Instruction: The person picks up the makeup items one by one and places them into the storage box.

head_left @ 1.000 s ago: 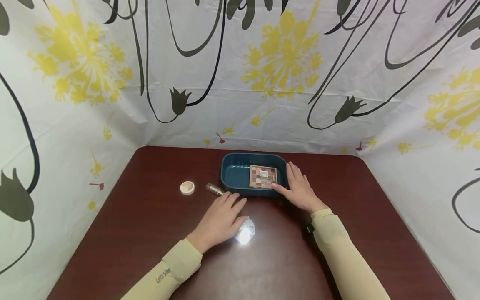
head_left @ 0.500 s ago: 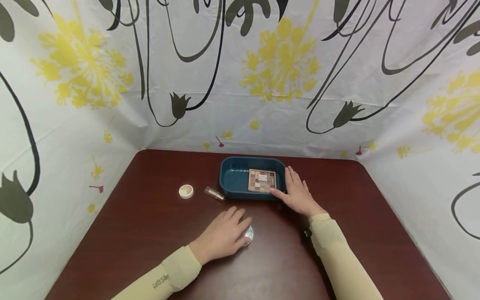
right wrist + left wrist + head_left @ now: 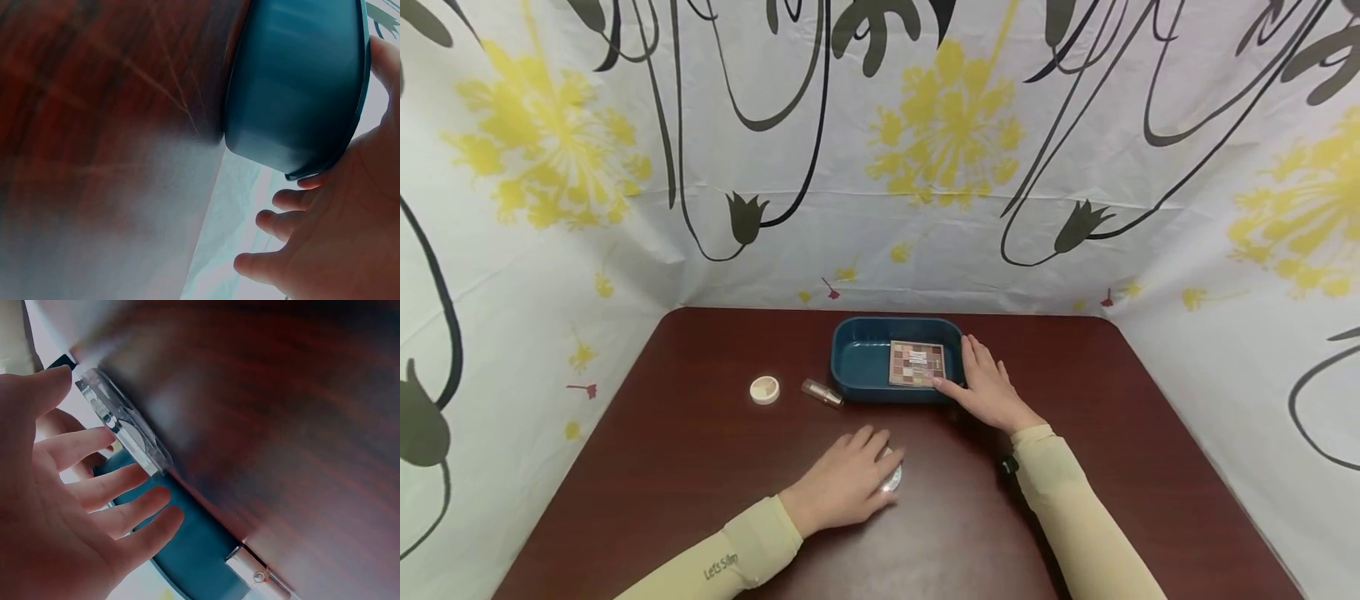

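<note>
My left hand (image 3: 842,482) lies low over a clear, round, flat case (image 3: 128,419) on the table. Thumb and forefinger stand on either side of the case, fingers spread and nearly straight; I see no firm grip. At the right end of a blue-green tray (image 3: 859,375), my right hand (image 3: 997,396) rests against the wall. Its thumb reaches over the front rim and its other fingers extend along the outside, fairly straight. Inside the tray an eyeshadow palette (image 3: 916,363) with many coloured squares leans toward the right.
Left of the tray lies a lipstick tube (image 3: 822,392) with a clear cap. Farther left is a small round white pot (image 3: 764,389) with a divided top. The dark red table (image 3: 700,500) ends at a patterned cloth (image 3: 820,275) behind.
My left hand has drawn back slightly toward me and spread around the clear case, uncovering the lipstick tube. The right hand stays at the tray. The head view has shifted slightly.
</note>
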Demonstrator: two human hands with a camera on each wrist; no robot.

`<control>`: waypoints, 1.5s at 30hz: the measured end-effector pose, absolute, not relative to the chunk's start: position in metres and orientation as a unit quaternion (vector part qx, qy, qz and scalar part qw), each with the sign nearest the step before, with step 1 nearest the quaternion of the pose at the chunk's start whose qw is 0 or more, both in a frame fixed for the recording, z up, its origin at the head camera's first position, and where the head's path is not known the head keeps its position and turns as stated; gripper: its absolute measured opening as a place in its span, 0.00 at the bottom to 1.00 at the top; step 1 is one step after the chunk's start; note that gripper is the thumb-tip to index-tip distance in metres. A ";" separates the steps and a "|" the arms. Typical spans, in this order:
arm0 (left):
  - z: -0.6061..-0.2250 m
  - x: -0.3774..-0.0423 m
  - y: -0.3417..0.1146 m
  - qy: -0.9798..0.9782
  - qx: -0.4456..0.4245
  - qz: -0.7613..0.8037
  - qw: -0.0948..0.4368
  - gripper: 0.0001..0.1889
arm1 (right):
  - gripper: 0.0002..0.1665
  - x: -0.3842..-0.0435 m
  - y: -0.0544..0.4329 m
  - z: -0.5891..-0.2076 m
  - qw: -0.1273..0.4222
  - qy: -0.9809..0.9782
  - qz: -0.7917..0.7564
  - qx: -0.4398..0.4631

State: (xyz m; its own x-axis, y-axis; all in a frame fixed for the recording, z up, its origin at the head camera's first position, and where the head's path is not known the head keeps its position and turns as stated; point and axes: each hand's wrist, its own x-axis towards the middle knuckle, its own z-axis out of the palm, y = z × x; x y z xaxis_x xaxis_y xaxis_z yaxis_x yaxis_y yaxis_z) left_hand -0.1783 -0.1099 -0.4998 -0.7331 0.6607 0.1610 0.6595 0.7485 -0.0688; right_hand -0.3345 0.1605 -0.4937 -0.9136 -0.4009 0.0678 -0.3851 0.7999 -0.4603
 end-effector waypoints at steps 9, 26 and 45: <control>-0.500 -0.177 -0.103 -0.935 -0.354 -0.020 0.030 0.31 | 0.65 -0.332 0.163 -0.496 0.015 0.950 -0.239 -0.199; -0.501 -0.177 -0.104 -0.936 -0.349 -0.035 0.041 0.29 | 0.65 -0.334 0.162 -0.492 0.014 0.953 -0.225 -0.203; -0.497 -0.182 -0.101 -0.936 -0.346 -0.056 0.038 0.26 | 0.65 -0.334 0.161 -0.493 0.025 0.954 -0.228 -0.195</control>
State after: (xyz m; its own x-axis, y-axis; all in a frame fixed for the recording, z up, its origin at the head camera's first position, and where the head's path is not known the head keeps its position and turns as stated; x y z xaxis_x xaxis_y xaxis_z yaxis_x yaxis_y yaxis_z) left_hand -0.1824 -0.1007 -0.4973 -0.7572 0.6439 0.1096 0.6524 0.7538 0.0787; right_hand -0.3341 0.1609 -0.4929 -0.9230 -0.3826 0.0404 -0.3595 0.8204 -0.4446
